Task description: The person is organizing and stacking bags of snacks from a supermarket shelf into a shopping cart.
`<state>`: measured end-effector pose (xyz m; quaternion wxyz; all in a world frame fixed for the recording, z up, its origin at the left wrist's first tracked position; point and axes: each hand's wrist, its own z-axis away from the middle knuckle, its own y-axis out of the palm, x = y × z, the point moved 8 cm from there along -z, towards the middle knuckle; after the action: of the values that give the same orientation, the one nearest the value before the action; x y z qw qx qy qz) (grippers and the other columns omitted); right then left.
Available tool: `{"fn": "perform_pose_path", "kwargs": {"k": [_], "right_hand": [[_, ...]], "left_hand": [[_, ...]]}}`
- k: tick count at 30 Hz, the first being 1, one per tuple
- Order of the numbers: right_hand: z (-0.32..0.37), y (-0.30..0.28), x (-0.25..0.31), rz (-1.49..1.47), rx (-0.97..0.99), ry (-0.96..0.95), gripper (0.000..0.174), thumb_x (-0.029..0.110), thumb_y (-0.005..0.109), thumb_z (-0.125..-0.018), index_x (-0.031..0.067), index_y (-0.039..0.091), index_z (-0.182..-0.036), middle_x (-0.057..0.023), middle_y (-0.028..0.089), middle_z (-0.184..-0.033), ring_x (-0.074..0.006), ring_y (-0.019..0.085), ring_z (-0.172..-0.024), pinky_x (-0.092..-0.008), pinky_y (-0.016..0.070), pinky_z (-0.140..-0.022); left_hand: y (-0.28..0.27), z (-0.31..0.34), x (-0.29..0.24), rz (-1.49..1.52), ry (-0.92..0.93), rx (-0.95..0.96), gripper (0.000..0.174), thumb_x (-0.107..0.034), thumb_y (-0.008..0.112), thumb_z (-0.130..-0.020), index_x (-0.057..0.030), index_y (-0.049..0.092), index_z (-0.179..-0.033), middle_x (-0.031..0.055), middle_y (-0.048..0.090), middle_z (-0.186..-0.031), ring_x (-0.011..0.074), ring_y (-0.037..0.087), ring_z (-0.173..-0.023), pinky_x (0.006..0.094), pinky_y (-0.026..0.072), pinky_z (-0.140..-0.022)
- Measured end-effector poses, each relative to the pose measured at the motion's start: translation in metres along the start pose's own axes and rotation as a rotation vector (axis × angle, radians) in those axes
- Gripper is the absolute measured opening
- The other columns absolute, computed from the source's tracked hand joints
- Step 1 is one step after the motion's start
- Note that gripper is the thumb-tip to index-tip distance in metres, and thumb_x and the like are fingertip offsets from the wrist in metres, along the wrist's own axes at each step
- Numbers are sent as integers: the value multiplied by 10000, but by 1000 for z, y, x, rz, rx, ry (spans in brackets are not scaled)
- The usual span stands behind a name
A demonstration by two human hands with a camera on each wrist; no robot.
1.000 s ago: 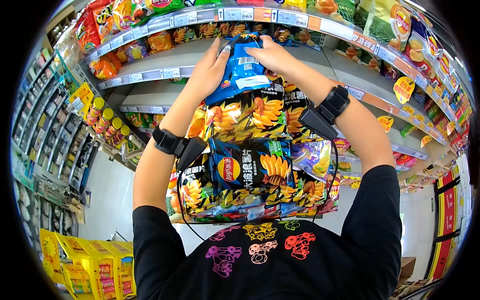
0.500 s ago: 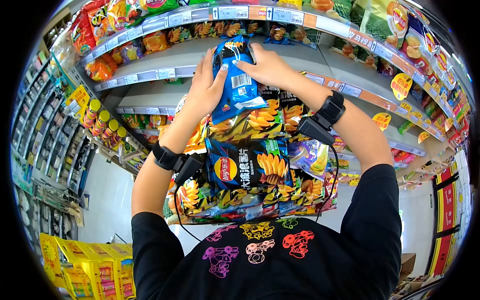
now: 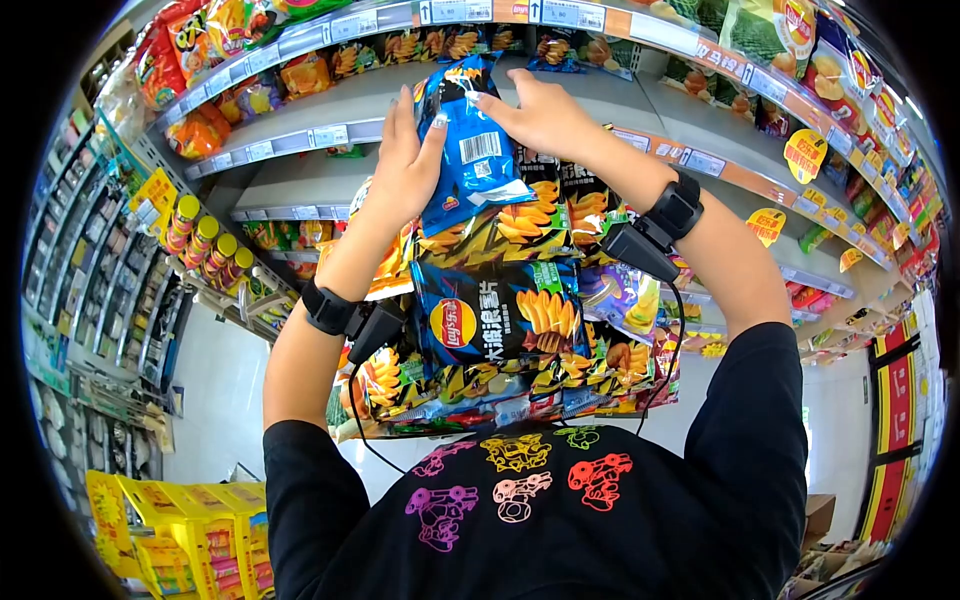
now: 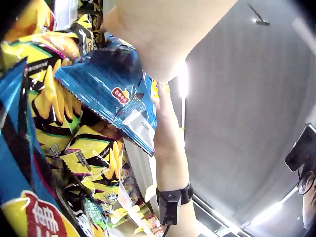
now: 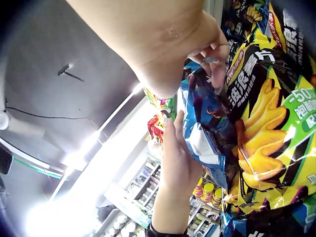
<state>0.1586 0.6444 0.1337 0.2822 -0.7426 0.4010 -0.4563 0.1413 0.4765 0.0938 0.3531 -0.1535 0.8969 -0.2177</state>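
Shop shelves [image 3: 330, 105] stand behind the stack of chip bags [image 3: 500, 320]; atop that stack, the blue bag [image 3: 475, 150] is steadied by the left hand [image 3: 405, 165] pressing straight-fingered while the right hand [image 3: 540, 110] curls over its top edge, probably to stop it sliding off.

- Blue crisp bag [image 3: 478, 150]: glossy, sealed, back side out; white barcode patch, small red logo.
- Pose: upright, slightly tilted, between the grips; left hand [image 3: 405, 170] flat along its left edge, right hand [image 3: 540, 115] pinching its top right.
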Motion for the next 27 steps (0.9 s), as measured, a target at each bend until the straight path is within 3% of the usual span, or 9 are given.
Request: {"fn": "perform_pose_path", "kwargs": {"k": [3,6,13,17,18,20,21,22,27], "right_hand": [[3,-2,-4,-49,21,53,779,528,545,-837,-88,379,-1283,-169,632,-703,-208,634,-539,-313,508,-514],[10,-10,-1,-185,23,19,765,534,534,-817,-166,430,-1107,-182,638,-685,-250,650,-551,-312,528,-519],[40,-36,-22,-335,-73,12,693,483,546,-855,-65,402,-1256,-120,640,-718,-182,625,-579,-302,493,-549],[114,-45,-31,-722,-154,-28,481,190,565,-899,34,373,-1311,21,506,-692,-52,470,-637,-214,401,-580],[134,-47,-33,-749,-187,-55,471,136,554,-895,41,368,-1317,31,501,-713,-35,450,-644,-202,376,-570],[168,-49,-40,-714,-167,-9,466,109,535,-895,43,366,-1324,26,508,-737,-19,456,-639,-185,366,-562],[179,-48,-46,-702,-162,-26,443,107,538,-892,41,397,-1307,24,509,-743,-23,467,-622,-184,370,-552],[192,-44,-56,-835,-194,36,402,112,543,-889,30,442,-1269,20,510,-739,-24,475,-607,-187,379,-545],[241,-55,-87,-738,-207,114,325,35,552,-847,31,542,-1171,18,504,-731,-21,474,-600,-185,385,-544]], "left_hand": [[-5,2,0,-5,5,-11,667,-360,431,-932,41,182,-1403,310,245,-1407,421,229,-1331,415,201,-1090],[-8,4,0,14,-2,-10,656,-359,423,-939,44,190,-1401,302,251,-1409,407,225,-1337,409,188,-1096],[-30,25,-6,80,20,-20,562,-273,369,-966,40,207,-1403,215,229,-1454,337,223,-1349,365,160,-1102],[-72,63,-5,482,-117,-147,574,-355,376,-951,-58,245,-1424,125,292,-1454,263,278,-1348,430,240,-1070],[-85,70,17,529,-256,-222,578,-354,395,-944,-52,256,-1418,116,316,-1444,256,286,-1347,416,262,-1061],[-105,86,29,542,-371,-366,918,-639,452,-804,-38,163,-1434,156,249,-1463,274,240,-1362,415,180,-1105],[-108,97,-10,427,-64,-231,960,-676,443,-795,-29,139,-1436,179,228,-1467,288,203,-1373,445,146,-1111],[-109,103,-26,378,-34,-238,955,-678,425,-808,-19,131,-1434,186,215,-1471,287,193,-1377,433,147,-1114],[-97,117,-63,430,-132,-314,943,-664,438,-811,-10,152,-1426,189,214,-1471,296,187,-1379,426,133,-1119]]}}
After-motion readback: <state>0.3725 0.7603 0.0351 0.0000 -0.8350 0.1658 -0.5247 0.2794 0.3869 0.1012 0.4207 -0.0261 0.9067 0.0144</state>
